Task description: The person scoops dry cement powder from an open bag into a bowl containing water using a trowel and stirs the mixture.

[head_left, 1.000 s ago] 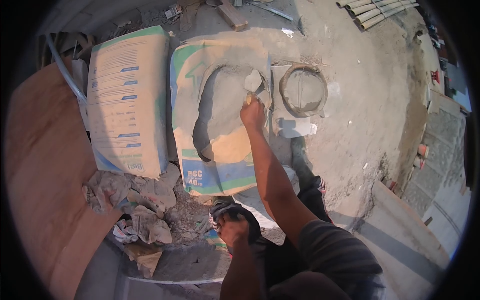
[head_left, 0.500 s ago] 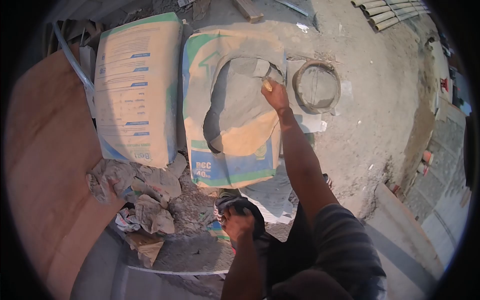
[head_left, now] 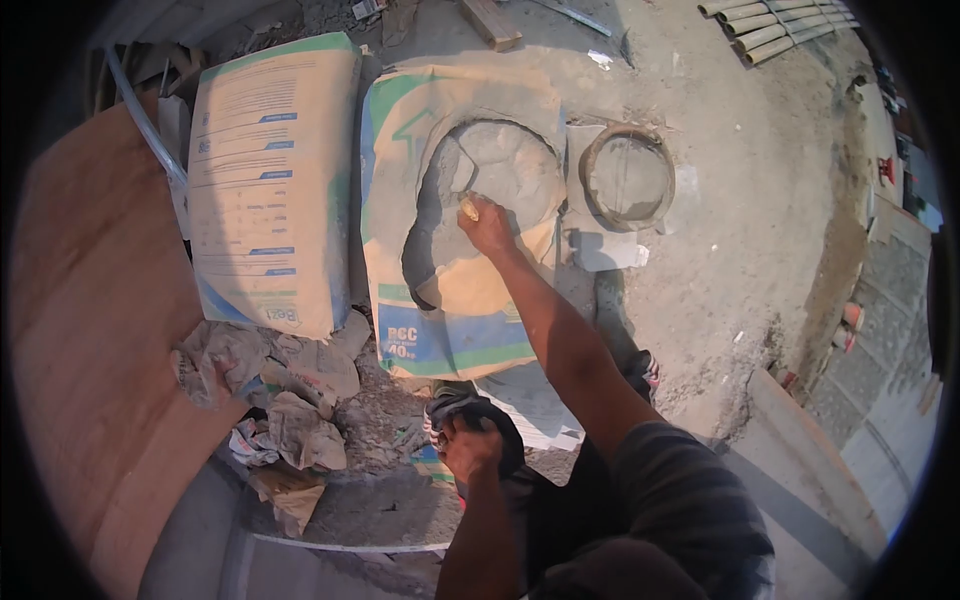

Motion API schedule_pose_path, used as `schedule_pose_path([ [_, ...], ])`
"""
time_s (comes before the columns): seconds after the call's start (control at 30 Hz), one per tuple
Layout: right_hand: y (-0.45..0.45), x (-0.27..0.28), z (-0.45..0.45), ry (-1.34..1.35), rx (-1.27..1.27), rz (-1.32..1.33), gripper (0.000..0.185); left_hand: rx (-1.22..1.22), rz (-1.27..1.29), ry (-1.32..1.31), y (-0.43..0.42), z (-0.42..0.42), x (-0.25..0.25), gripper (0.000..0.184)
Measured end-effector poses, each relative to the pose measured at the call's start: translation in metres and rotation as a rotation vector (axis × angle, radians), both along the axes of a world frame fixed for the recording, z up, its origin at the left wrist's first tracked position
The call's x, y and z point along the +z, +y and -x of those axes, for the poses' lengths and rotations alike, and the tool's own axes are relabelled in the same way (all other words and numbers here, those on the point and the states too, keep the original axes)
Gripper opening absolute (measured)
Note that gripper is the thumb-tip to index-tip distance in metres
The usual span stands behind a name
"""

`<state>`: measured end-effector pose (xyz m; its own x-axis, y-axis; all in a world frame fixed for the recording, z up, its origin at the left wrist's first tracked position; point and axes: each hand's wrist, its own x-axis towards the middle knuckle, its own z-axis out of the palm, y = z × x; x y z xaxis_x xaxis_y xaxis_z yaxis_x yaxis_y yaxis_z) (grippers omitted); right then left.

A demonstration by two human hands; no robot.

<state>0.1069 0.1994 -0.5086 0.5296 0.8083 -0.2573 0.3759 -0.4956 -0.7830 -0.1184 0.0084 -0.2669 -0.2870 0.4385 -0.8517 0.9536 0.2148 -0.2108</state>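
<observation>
My right hand (head_left: 487,226) is closed round the yellowish handle of a trowel (head_left: 457,172). Its grey, dusty blade lies against the powder and is hard to tell apart from it. Grey cement powder (head_left: 505,160) shows through a large torn hole in the top of a cement bag (head_left: 400,130), which lies flat and is printed PCC 40 kg. Over the dark-trousered knee (head_left: 505,425) rests my left hand (head_left: 470,446), its fingers somewhat apart and holding no tool.
An unopened cement bag (head_left: 240,190) lies to the left, beside a brown board (head_left: 100,300). Right of the torn bag sits a round, dusty sieve-like ring (head_left: 590,180). Crumpled bag paper (head_left: 305,430) is heaped at lower left. Bamboo poles (head_left: 770,30) and a wood block (head_left: 490,22) lie farther off.
My right hand has moved left and slightly nearer with the trowel, from the right edge of the hole to its middle-left. My left hand stays on the knee.
</observation>
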Motion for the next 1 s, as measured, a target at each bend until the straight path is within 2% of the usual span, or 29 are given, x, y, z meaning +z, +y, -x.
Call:
schedule_pose_path([
  [0.13, 0.013, -0.001, 0.063, 0.061, -0.04, 0.112, 0.044, -0.04, -0.022, 0.026, -0.009, 0.004, -0.007, 0.065],
  [0.27, 0.044, -0.001, 0.084, 0.115, -0.118, 0.08, 0.044, -0.025, 0.024, 0.03, -0.008, 0.001, -0.001, 0.065],
  [0.33, 0.052, -0.006, 0.078, 0.118, -0.132, 0.032, 0.041, -0.056, -0.023, 0.031, -0.012, -0.001, 0.0, 0.064],
  [0.37, 0.053, -0.007, 0.071, 0.166, -0.119, 0.044, 0.047, -0.054, -0.021, 0.031, -0.014, -0.001, 0.0, 0.064],
  [0.47, 0.041, -0.019, 0.053, 0.285, -0.099, -0.13, 0.05, -0.042, -0.01, 0.029, -0.013, -0.006, 0.0, 0.065],
  [0.57, 0.013, -0.024, 0.031, 0.304, -0.026, -0.066, 0.052, -0.037, 0.012, 0.033, -0.017, -0.009, 0.003, 0.066],
  [0.77, -0.067, 0.033, -0.016, 0.462, -0.072, 0.087, 0.048, -0.074, 0.006, 0.065, -0.023, -0.021, 0.002, 0.066],
  [0.87, -0.11, 0.07, -0.041, 0.568, -0.156, 0.121, 0.053, -0.098, -0.025, 0.076, -0.024, -0.028, 0.0, 0.064],
  [0.9, -0.128, 0.076, -0.048, 0.484, -0.144, 0.062, 0.053, -0.11, -0.042, 0.07, -0.026, -0.028, 0.0, 0.063],
  [1.0, -0.178, 0.108, -0.082, 0.665, -0.278, 0.093, 0.046, -0.14, -0.066, 0.056, -0.032, -0.03, -0.001, 0.061],
])
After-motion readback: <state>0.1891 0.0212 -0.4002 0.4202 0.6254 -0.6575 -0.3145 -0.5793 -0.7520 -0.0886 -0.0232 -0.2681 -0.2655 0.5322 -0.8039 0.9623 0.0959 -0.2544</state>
